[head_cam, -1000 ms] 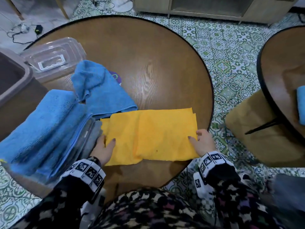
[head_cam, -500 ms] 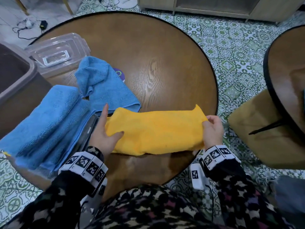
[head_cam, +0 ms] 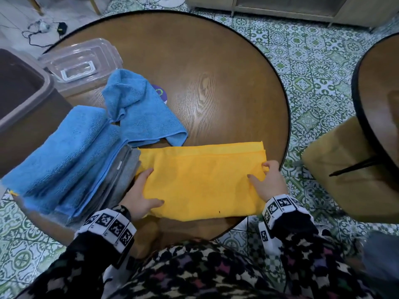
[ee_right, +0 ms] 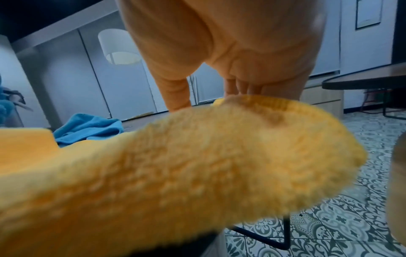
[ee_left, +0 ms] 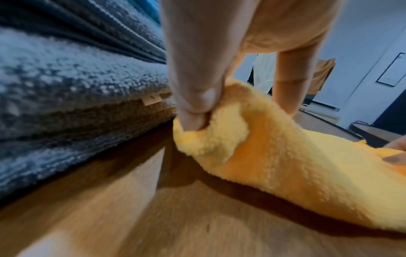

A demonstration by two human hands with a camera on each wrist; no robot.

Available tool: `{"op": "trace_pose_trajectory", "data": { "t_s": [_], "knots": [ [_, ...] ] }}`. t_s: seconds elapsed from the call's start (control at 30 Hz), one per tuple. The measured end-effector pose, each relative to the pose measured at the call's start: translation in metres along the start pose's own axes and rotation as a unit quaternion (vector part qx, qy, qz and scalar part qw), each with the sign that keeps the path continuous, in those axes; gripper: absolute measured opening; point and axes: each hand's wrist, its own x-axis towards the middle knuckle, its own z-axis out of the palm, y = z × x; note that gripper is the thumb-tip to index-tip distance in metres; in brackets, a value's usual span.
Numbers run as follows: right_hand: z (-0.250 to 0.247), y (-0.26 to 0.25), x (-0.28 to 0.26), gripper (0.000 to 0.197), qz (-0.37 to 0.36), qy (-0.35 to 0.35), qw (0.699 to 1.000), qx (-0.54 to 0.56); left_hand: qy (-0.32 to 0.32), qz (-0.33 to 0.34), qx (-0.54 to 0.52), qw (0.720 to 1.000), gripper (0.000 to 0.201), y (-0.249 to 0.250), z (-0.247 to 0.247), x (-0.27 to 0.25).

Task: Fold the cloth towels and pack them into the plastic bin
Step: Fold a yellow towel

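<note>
Here, largest first:
Round wooden table (head_cam: 216,67): one work surface; a second table shows only as an edge at the right.
Plastic bin (head_cam: 19,98): one, brown-rimmed, at the table's left, apart from the towel in hand; probably the packing target. What it holds is not visible.
Blue towels (head_cam: 64,152): a folded stack at the left over grey cloths; the layers cannot be counted. One more blue towel (head_cam: 140,111) lies crumpled behind, apparently waiting its turn.
Yellow towel (head_cam: 203,180): one, at the near edge, folded into a wide band with the far hems almost aligned.
Clear lid (head_cam: 79,63): one, flat beside the bin.
Left hand (head_cam: 140,195): thumb and fingers pinch the towel's left end, bunching the corner (ee_left: 211,132), likely to keep the layers together.
Right hand (head_cam: 267,182): fingers curled on the right end, clamping it so the band lies taut for the next fold.
</note>
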Motion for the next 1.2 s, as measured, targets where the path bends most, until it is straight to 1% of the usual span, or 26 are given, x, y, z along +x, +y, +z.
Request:
{"op": "trace_pose_trajectory", "data": {
  "t_s": [0.1, 0.13, 0.23, 0.3, 0.37, 0.47, 0.5, 0.53, 0.57, 0.6, 0.67, 0.73, 0.77, 0.8, 0.83, 0.87, 0.93, 1.0, 1.03, 1.07, 1.1, 1.13, 1.17, 1.2],
  "knots": [
    [-0.002, -0.002, 0.0, 0.054, -0.016, -0.03, 0.998, -0.055, 0.005, 0.04, 0.013, 0.999, 0.09, -0.001, 0.006, 0.001],
    [-0.003, -0.002, 0.001, 0.053, -0.016, -0.038, 0.997, -0.068, 0.01, 0.037, 0.023, 0.999, 0.091, -0.003, 0.008, 0.001],
    [-0.004, -0.003, 0.002, 0.051, -0.019, -0.05, 0.994, -0.093, 0.065, 0.03, 0.011, 0.997, 0.09, -0.01, 0.012, -0.002],
    [-0.004, -0.003, 0.003, 0.051, -0.012, -0.045, 0.996, -0.073, 0.107, 0.051, -0.042, 0.992, 0.081, -0.011, 0.012, -0.005],
    [-0.003, -0.002, 0.004, 0.052, -0.004, -0.028, 0.999, -0.032, 0.125, 0.09, -0.088, 0.984, 0.064, -0.011, 0.011, -0.008],
    [-0.002, -0.002, 0.004, 0.054, -0.006, -0.016, 1.0, -0.019, 0.174, 0.139, -0.095, 0.97, 0.04, -0.009, 0.009, -0.008],
    [-0.001, -0.002, 0.004, 0.055, -0.006, -0.017, 1.0, -0.018, 0.187, 0.153, -0.101, 0.965, 0.036, -0.007, 0.007, -0.007],
    [-0.001, -0.002, 0.005, 0.056, -0.006, -0.019, 1.0, -0.013, 0.2, 0.161, -0.103, 0.961, 0.037, -0.007, 0.006, -0.006],
    [-0.001, -0.003, 0.006, 0.058, -0.006, -0.018, 1.0, -0.003, 0.207, 0.162, -0.1, 0.96, 0.042, -0.007, 0.003, -0.003],
    [0.0, -0.003, 0.007, 0.06, -0.011, -0.011, 1.0, 0.01, 0.207, 0.154, -0.091, 0.962, 0.046, -0.006, 0.001, 0.0],
    [0.002, -0.003, 0.007, 0.064, -0.031, 0.02, 0.999, 0.029, 0.172, 0.11, -0.063, 0.977, 0.054, -0.006, -0.001, 0.006],
    [0.004, -0.005, 0.006, 0.062, -0.057, 0.031, 0.998, 0.02, 0.095, 0.05, 0.002, 0.994, 0.056, -0.007, -0.001, 0.012],
    [0.005, -0.005, 0.006, 0.058, -0.066, 0.022, 0.998, 0.005, 0.058, 0.021, 0.031, 0.998, 0.055, -0.008, 0.0, 0.013],
    [0.006, -0.005, 0.007, 0.054, -0.069, 0.01, 0.998, -0.01, 0.037, -0.004, 0.05, 0.998, 0.052, -0.007, 0.001, 0.012],
    [0.005, -0.006, 0.008, 0.05, -0.068, 0.0, 0.997, -0.02, 0.039, -0.013, 0.06, 0.997, 0.048, -0.006, 0.002, 0.01],
    [0.003, -0.007, 0.008, 0.047, -0.064, -0.005, 0.998, -0.023, 0.061, -0.003, 0.064, 0.996, 0.043, -0.003, 0.003, 0.007],
    [0.0, -0.008, 0.01, 0.046, -0.066, 0.014, 0.998, -0.007, 0.155, 0.053, 0.061, 0.985, 0.038, 0.004, 0.003, -0.002],
    [-0.001, -0.011, 0.009, 0.046, -0.098, 0.072, 0.992, 0.026, 0.237, 0.116, 0.051, 0.963, 0.04, 0.009, 0.001, -0.008],
    [-0.001, -0.013, 0.008, 0.046, -0.119, 0.109, 0.986, 0.041, 0.26, 0.138, 0.046, 0.954, 0.041, 0.011, 0.0, -0.01],
    [-0.001, -0.016, 0.007, 0.046, -0.134, 0.141, 0.979, 0.054, 0.272, 0.147, 0.046, 0.95, 0.042, 0.011, 0.0, -0.01],
    [0.0, -0.02, 0.007, 0.046, -0.14, 0.159, 0.975, 0.064, 0.273, 0.138, 0.052, 0.951, 0.043, 0.01, -0.001, -0.009],
    [0.001, -0.022, 0.008, 0.046, -0.137, 0.158, 0.975, 0.07, 0.259, 0.111, 0.067, 0.957, 0.043, 0.009, -0.001, -0.008],
    [0.003, -0.024, 0.01, 0.046, -0.124, 0.137, 0.98, 0.067, 0.227, 0.071, 0.09, 0.967, 0.043, 0.006, 0.0, -0.006],
    [0.005, -0.025, 0.011, 0.046, -0.101, 0.1, 0.989, 0.05, 0.183, 0.029, 0.113, 0.976, 0.043, 0.003, 0.001, -0.005]
  ]
}}
